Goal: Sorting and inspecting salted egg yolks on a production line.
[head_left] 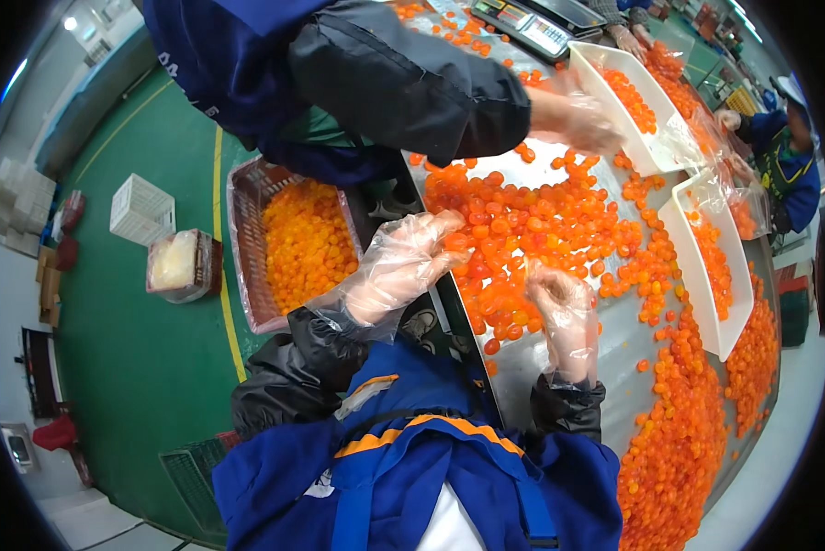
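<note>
one head view comes to me from afar: i see the left hand [398, 271], in a clear plastic glove, at the left edge of the metal table [625, 404], thumb and forefinger parted beside the loose orange balls [522, 220]; i cannot tell whether it grasps one. the right hand [564, 317], gloved likewise, is curled over the near end of those balls, and i cannot tell whether anything is pinched in it. the balls lie spread on the table between me and a co-worker's blurred hand [578, 118]. to their right i see two white trays [693, 285] part-filled with similar balls, and left of the table a lined crate [247, 239] of yellow-orange ones
</note>
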A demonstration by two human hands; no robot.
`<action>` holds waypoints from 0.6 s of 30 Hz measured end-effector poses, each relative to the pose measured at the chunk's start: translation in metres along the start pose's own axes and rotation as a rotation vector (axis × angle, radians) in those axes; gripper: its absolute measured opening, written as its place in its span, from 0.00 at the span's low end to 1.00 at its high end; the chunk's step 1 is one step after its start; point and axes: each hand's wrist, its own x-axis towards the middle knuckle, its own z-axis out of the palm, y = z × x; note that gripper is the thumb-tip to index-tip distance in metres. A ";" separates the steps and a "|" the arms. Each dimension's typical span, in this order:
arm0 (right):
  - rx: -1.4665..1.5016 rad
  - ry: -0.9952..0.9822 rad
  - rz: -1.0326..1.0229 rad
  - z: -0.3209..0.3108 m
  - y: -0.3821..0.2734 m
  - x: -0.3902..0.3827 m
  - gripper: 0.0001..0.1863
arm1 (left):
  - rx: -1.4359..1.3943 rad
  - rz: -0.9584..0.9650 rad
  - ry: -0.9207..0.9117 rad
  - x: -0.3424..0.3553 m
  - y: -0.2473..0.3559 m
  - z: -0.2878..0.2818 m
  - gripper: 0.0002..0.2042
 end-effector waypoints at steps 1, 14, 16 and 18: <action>0.010 0.089 0.052 0.000 -0.010 -0.011 0.05 | 0.008 0.003 -0.010 0.001 -0.004 0.005 0.20; -0.023 0.290 0.080 -0.088 0.042 -0.051 0.05 | 0.090 0.123 -0.193 0.000 -0.006 0.049 0.16; -0.015 0.316 0.128 -0.090 0.038 -0.054 0.04 | 0.146 0.153 -0.244 0.002 -0.002 0.056 0.16; -0.068 0.315 0.121 -0.096 0.041 -0.058 0.04 | 0.170 0.187 -0.288 0.003 0.003 0.065 0.16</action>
